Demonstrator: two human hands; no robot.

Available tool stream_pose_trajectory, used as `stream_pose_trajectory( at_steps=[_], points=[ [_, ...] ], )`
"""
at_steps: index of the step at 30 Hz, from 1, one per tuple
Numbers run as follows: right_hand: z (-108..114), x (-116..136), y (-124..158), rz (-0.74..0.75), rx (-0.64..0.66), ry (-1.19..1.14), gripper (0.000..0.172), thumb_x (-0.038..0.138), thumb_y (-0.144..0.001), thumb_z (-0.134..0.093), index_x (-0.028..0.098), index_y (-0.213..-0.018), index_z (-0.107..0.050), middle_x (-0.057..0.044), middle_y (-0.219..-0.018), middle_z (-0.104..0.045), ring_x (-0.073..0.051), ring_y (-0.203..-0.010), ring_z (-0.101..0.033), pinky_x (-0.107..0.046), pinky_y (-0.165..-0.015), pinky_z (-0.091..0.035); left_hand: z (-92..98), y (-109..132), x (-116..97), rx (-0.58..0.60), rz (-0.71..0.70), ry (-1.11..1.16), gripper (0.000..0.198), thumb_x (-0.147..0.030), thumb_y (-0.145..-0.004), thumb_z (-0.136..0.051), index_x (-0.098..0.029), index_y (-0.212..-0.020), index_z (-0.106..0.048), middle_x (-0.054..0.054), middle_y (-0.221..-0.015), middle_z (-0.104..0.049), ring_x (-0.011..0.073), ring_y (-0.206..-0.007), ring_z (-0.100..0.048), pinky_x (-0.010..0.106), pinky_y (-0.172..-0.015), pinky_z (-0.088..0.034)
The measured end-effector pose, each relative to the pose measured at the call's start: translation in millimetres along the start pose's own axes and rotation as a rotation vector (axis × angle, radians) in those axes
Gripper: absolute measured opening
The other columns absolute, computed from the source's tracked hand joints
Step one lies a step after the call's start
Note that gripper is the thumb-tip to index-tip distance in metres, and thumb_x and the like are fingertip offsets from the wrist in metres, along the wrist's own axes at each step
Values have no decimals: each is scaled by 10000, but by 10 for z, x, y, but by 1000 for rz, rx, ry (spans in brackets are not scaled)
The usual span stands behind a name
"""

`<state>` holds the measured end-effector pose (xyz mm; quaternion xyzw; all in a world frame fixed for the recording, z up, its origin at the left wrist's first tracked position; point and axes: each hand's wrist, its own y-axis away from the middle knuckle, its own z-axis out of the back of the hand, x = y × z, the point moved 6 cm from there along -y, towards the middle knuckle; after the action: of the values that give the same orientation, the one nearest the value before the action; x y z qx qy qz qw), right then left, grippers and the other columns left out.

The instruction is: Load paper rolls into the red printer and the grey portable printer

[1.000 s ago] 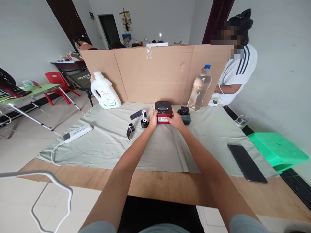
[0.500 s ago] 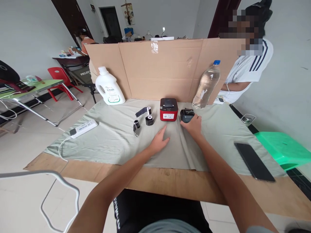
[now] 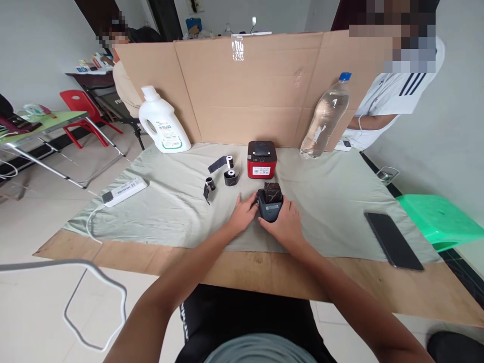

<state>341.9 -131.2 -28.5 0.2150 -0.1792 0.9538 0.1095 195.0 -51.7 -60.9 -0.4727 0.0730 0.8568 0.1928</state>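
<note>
A small dark grey portable printer [image 3: 269, 212] stands on the cloth in front of me, with a dark, shiny piece raised at its top. My right hand [image 3: 286, 224] is closed around its right side and near corner. From the left, my left hand [image 3: 244, 214] has its fingers against the printer's other side, thumb raised. Just behind is a red and black box-shaped printer [image 3: 261, 160] with a white label. Left of it lie several rolls of dark ribbon, among them a partly unwound roll [image 3: 230, 177] and a smaller roll [image 3: 209, 184].
A cardboard panel [image 3: 249, 91] stands behind, with a white detergent jug [image 3: 164, 123] and a tilted water bottle [image 3: 325, 121] against it. A power strip [image 3: 126, 191] lies left, a black phone [image 3: 393, 241] right. A green stool [image 3: 440, 214] and a person in white [image 3: 397, 101] are beyond.
My right hand has brought the portable printer left and nearer to me, in front of the red printer. My left hand has come up to its left side. The view has tilted slightly down.
</note>
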Motion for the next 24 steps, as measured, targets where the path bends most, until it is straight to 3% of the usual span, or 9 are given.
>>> stream_pose_trajectory(
  at_steps=[8, 18, 24],
  points=[
    [-42, -10, 33, 66, 60, 71, 1106, 608, -655, -841, 72, -1477, -331, -242, -1213, -571, -428, -1105, -590, -523, -932, -475, 23, -76, 46, 11, 43, 68, 491, -212, -937, -540, -275, -1416, -627, 67, -1490, -613, 252, -1542, -402, 562, -1318, 84],
    [-86, -66, 1, 114, 67, -5, 1127, 653, -662, -823, 67, -1484, -322, -241, -1228, -546, -419, -1109, -564, -541, -937, -483, 62, -81, 17, 48, 102, 145, 532, -249, -918, -591, -284, -1449, -595, 62, -1461, -632, 283, -1494, -474, 578, -1291, 156],
    [-90, -84, 2, 135, 59, 6, 1135, 669, -673, -818, 80, -1499, -310, -242, -1244, -546, -430, -1138, -557, -555, -958, -479, 66, -56, 11, 23, 77, 136, 470, -236, -924, -588, -326, -1380, -656, 25, -1458, -643, 277, -1529, -422, 565, -1302, 140]
  ],
)
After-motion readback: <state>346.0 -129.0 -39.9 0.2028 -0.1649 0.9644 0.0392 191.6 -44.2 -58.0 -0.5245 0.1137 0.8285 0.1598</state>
